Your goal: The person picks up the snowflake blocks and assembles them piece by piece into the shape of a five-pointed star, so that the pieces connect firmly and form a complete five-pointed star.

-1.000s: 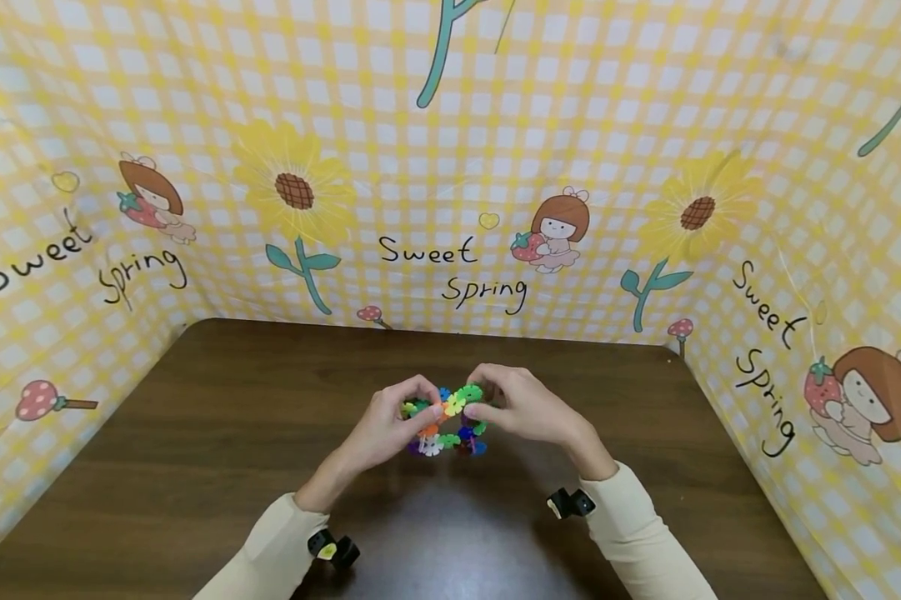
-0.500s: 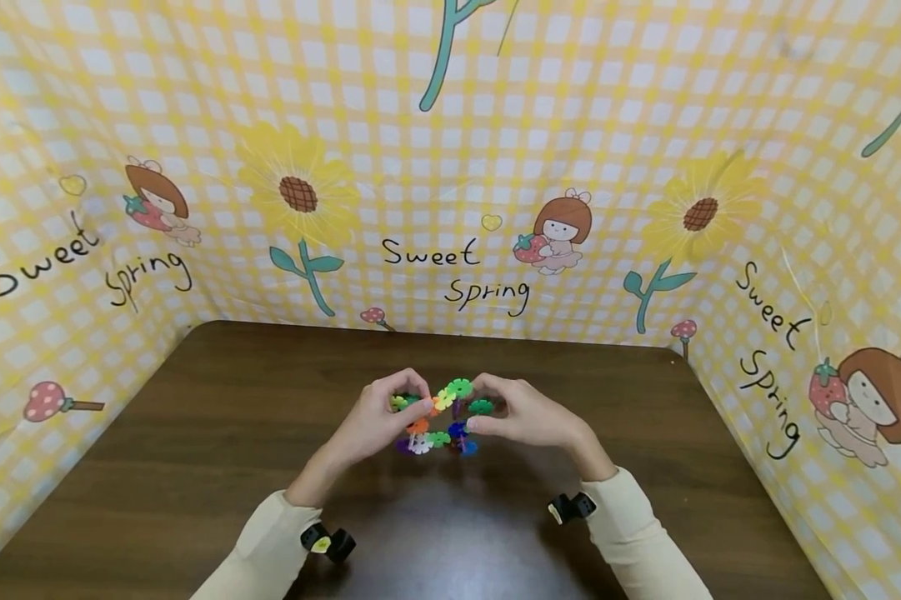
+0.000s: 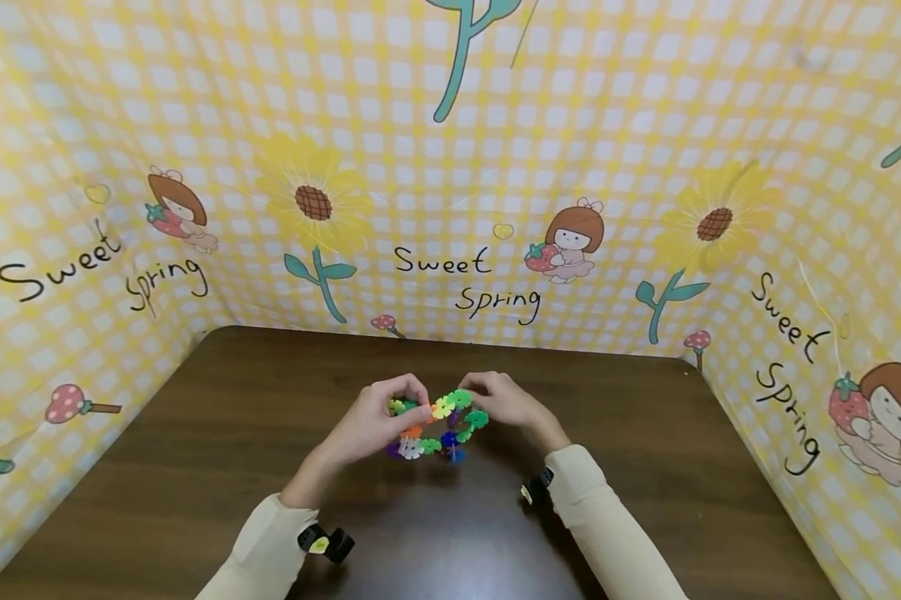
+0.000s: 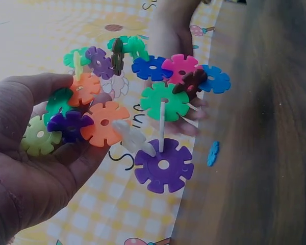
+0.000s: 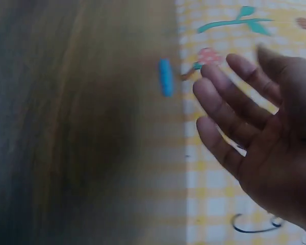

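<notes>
My left hand [image 3: 371, 423] grips a chain of joined, notched plastic discs [image 3: 442, 407] between thumb and fingers, above the table. In the left wrist view the discs bend round into a loop: orange [image 4: 105, 124], green, blue, pink, brown and white pieces, with a large purple disc [image 4: 163, 166] hanging lowest. My right hand [image 3: 508, 406] is just to the right of the loop in the head view. Seen from the right wrist, that hand [image 5: 265, 120] has its fingers spread loosely and nothing in them. A loose blue disc [image 5: 165, 77] appears edge-on beyond the fingers.
The dark brown wooden table [image 3: 195, 467] spreads under both hands. Yellow checked cloth [image 3: 450, 183] with printed flowers and lettering rises behind it and on both sides. Small black cameras [image 3: 326, 543] sit at the wrists.
My right hand, earlier at the green end of the disc loop, has drawn back from it. The left hand keeps its hold; the loop has shifted slightly left.
</notes>
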A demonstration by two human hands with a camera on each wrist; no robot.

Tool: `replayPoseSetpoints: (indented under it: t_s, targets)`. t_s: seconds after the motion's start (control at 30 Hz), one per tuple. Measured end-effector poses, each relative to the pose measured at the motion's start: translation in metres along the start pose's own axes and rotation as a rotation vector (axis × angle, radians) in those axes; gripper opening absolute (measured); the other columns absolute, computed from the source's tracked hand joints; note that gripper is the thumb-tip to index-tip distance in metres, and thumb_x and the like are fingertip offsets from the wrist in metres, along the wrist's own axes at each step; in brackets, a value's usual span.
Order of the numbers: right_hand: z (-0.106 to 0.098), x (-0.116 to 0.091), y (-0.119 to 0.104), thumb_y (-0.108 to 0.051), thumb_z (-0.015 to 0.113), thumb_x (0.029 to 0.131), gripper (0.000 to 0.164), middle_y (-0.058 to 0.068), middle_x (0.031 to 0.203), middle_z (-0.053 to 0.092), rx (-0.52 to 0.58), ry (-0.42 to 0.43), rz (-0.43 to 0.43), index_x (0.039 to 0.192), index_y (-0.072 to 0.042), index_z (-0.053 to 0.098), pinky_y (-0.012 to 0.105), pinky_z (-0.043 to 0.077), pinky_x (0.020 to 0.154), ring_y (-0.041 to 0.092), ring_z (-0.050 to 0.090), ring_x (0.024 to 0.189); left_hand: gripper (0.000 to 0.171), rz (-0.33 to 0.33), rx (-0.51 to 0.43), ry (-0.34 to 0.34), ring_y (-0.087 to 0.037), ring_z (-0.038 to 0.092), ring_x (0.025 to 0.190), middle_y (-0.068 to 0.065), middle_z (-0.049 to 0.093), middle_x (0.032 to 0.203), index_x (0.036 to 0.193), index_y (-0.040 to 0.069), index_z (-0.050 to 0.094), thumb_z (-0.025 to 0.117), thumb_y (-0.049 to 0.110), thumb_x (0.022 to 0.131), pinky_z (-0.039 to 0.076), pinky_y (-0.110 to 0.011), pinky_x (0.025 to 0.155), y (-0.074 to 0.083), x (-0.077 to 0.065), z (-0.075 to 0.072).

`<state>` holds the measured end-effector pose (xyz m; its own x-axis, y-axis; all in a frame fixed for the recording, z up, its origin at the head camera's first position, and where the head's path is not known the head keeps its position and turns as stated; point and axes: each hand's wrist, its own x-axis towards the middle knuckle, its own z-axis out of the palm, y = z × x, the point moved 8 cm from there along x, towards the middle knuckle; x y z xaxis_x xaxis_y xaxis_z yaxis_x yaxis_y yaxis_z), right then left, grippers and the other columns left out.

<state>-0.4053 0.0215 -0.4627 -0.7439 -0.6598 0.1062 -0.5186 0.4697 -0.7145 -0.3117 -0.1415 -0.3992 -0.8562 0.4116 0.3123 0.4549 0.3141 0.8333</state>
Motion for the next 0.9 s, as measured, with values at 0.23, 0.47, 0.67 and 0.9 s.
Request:
replayPoseSetpoints:
  t_s: [0.23, 0.47, 0.67, 0.9]
  targets:
    - [0.026, 0.012, 0.026, -0.007, 0.077, 0.088, 0.033, 0.006, 0.111, 0.070, -0.220, -0.043, 0.096, 0.120, -0.007, 0.068, 0.038, 0.053, 0.088, 0.021, 0.064, 0.102, 0.007, -0.003, -0.042, -0.042, -0.028, 0.064, 0.078, -0.001, 0.067, 0.088, 0.098, 0.014, 0.064, 0.068, 0.020, 0.097, 0.055, -0.032, 0.068, -0.001, -0.006, 0.011]
    - [0.029, 0.015, 0.024, -0.009, 0.081, 0.083, 0.028, 0.006, 0.101, 0.065, -0.297, -0.058, 0.188, 0.107, -0.005, 0.067, 0.040, 0.052, 0.086, 0.023, 0.058, 0.097, 0.011, -0.011, -0.073, -0.042, -0.029, 0.063, 0.078, -0.005, 0.068, 0.089, 0.100, 0.007, 0.064, 0.068, 0.017, 0.097, 0.053, -0.029, 0.066, 0.000, -0.005, 0.014]
    - [0.029, 0.014, 0.019, -0.018, 0.070, 0.093, 0.017, 0.001, 0.093, 0.064, -0.299, -0.098, 0.207, 0.105, -0.007, 0.065, 0.032, 0.053, 0.073, 0.014, 0.058, 0.080, 0.007, -0.003, -0.097, -0.039, -0.032, 0.064, 0.079, -0.006, 0.069, 0.089, 0.100, 0.009, 0.064, 0.068, 0.013, 0.097, 0.054, -0.031, 0.068, 0.005, -0.001, 0.011]
    - [0.015, 0.002, -0.009, -0.003, 0.074, 0.089, 0.017, 0.003, 0.090, 0.069, -0.276, -0.020, 0.021, 0.105, -0.006, 0.067, 0.025, 0.054, 0.068, 0.010, 0.062, 0.074, 0.009, 0.004, -0.055, -0.042, -0.024, 0.063, 0.081, -0.003, 0.066, 0.089, 0.096, 0.012, 0.064, 0.069, 0.019, 0.097, 0.054, -0.031, 0.069, 0.002, -0.001, 0.010]
